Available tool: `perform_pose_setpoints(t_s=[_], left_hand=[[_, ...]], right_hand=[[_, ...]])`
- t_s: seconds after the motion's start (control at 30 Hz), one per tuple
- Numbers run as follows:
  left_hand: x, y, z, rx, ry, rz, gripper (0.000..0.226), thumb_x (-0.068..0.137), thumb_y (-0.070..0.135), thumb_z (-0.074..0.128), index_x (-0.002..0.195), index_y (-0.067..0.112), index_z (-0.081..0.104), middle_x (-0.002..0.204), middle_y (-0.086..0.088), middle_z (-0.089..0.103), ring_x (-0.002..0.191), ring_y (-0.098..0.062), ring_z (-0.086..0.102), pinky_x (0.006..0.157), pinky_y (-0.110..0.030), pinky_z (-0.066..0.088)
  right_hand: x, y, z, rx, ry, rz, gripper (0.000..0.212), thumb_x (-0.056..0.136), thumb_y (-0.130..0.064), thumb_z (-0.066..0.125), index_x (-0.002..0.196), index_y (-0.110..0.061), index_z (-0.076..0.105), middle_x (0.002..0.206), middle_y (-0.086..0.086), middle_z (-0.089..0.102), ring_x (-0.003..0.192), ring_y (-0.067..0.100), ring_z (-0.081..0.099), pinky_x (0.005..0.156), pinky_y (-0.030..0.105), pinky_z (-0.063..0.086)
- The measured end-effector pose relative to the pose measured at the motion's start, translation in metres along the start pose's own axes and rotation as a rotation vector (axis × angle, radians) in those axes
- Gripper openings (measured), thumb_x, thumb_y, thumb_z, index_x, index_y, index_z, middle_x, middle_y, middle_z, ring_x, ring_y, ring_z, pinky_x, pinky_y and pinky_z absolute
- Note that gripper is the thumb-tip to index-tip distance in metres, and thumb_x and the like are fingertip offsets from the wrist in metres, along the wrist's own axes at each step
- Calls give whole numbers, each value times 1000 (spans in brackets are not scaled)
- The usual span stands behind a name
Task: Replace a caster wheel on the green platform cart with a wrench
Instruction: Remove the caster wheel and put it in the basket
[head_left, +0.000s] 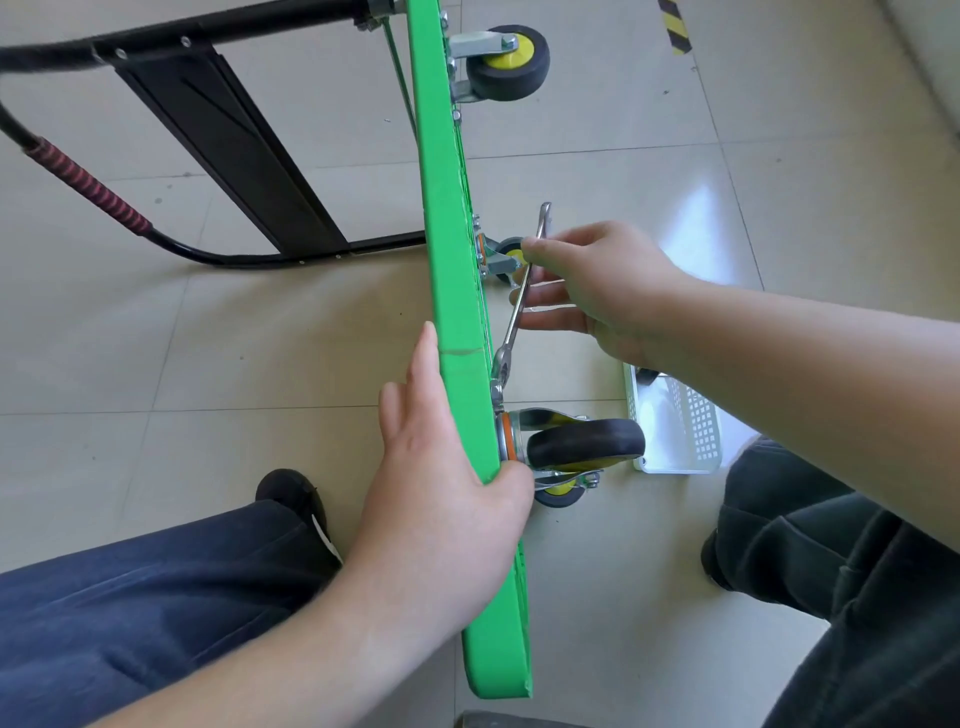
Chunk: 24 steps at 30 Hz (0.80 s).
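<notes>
The green platform cart (452, 270) stands on its long edge on the tiled floor, wheels facing right. My left hand (447, 483) grips the deck's edge, fingers flat on the left face and thumb wrapped round by the near caster wheel (584, 444). My right hand (592, 291) holds a silver wrench (522, 299) by its handle. The wrench's lower head sits on a bolt at that caster's mounting plate. A middle caster (506, 257) shows behind the wrench, and a far caster (506, 62) sits at the top.
The cart's black folded handle (223, 145) with a red-wrapped grip lies on the floor to the left. A white perforated basket (680, 431) rests on the floor right of the near caster. My legs frame the bottom of the view. A yellow-black striped strip (675, 26) marks the floor far off.
</notes>
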<state>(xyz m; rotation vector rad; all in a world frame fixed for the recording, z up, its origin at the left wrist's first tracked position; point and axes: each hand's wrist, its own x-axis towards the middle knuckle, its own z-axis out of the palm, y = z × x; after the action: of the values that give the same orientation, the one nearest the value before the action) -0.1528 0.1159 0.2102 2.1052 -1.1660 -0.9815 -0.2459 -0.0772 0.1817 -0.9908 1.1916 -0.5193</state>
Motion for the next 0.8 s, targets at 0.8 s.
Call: perform_pose_setpoints(t_s=[0.8], left_hand=[[-1, 3, 0, -18, -13, -8, 108, 88, 15, 69, 163, 42, -3, 130, 16, 31, 89, 42, 32, 72, 13, 24]], right_hand=[[14, 23, 12, -37, -44, 358, 10, 103, -9, 60, 98, -1, 59, 66, 13, 68, 52, 23, 72, 55, 35, 63]])
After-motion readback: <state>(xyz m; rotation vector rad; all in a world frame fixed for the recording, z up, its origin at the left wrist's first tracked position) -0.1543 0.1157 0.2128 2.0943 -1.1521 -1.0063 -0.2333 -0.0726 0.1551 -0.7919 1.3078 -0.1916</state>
